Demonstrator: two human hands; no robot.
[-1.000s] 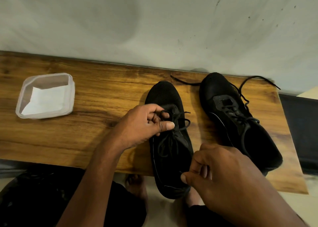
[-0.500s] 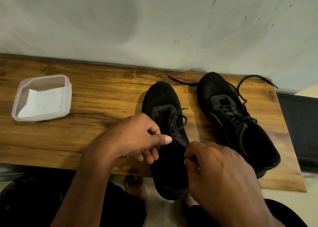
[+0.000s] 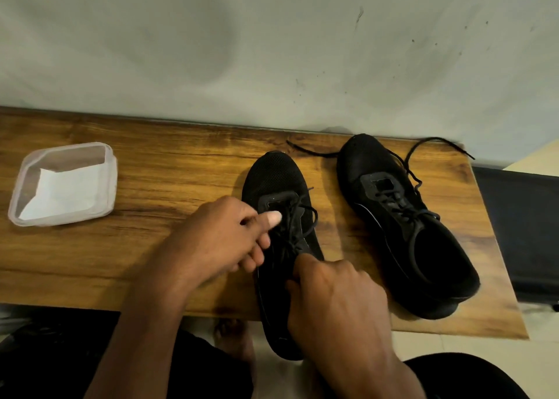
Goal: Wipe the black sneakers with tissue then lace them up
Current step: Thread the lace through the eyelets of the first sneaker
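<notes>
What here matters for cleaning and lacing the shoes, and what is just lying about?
In the job: sneaker in hand, second sneaker, laces, tissue, left hand, right hand.
Lying about: tub, dark object beside table.

A wooden worktop [image 3: 169, 180] runs along a pale wall and carries 3 things. At its left end sits a clear plastic container [image 3: 111, 183] with a white tissue [image 3: 60, 196] inside. Near the middle lies 1 black sneaker [image 3: 275, 171], toe to the wall, heel overhanging the front edge. Just beside it, to the right, lies the other sneaker [image 3: 372, 162], its loose laces [image 3: 311, 152] trailing on the wood.
</notes>
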